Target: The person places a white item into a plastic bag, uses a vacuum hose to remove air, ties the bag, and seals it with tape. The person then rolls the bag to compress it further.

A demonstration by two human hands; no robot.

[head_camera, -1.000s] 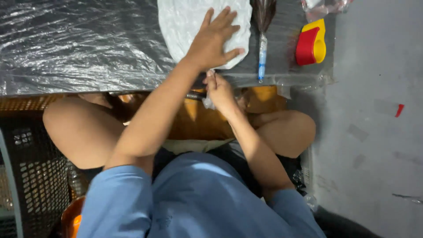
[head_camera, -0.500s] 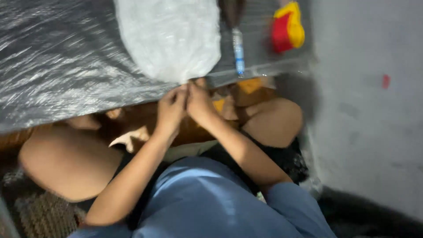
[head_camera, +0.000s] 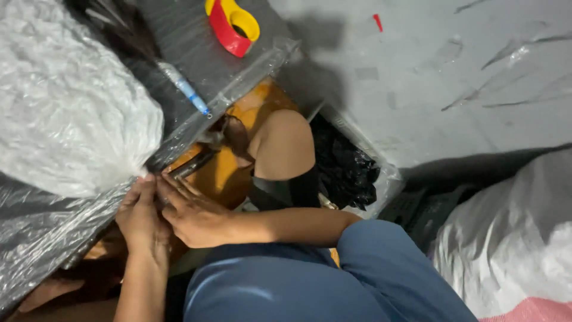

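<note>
Pinching: both hands are meeting at the gathered neck of a bulging translucent white plastic bag [head_camera: 65, 101], right where it is tapering to a point at the table edge.
Left hand: the left hand [head_camera: 142, 223] is curling its fingertips [head_camera: 145, 180] onto the bag's puckered end, gripping it.
Right hand: the right hand [head_camera: 193, 214] is lying just beside the left, touching it, its fingers [head_camera: 176, 185] stretching toward the same neck; whether it is actually clamping the plastic I cannot tell.
Bag: it is resting on a dark table wrapped in crinkled clear plastic film [head_camera: 42, 238], filling the upper left of the view.
Nearby on the table: a slim pen with a blue and clear barrel [head_camera: 185, 89] is lying near the bag, and a red and yellow tape dispenser [head_camera: 232, 24] is sitting well apart, toward the far corner.
Below: a bare knee [head_camera: 286, 143] is showing under the table edge, beside a black crumpled plastic bag [head_camera: 345, 167].
Right side: a large white woven sack [head_camera: 506, 238] is leaning on the grey floor [head_camera: 429, 77].
</note>
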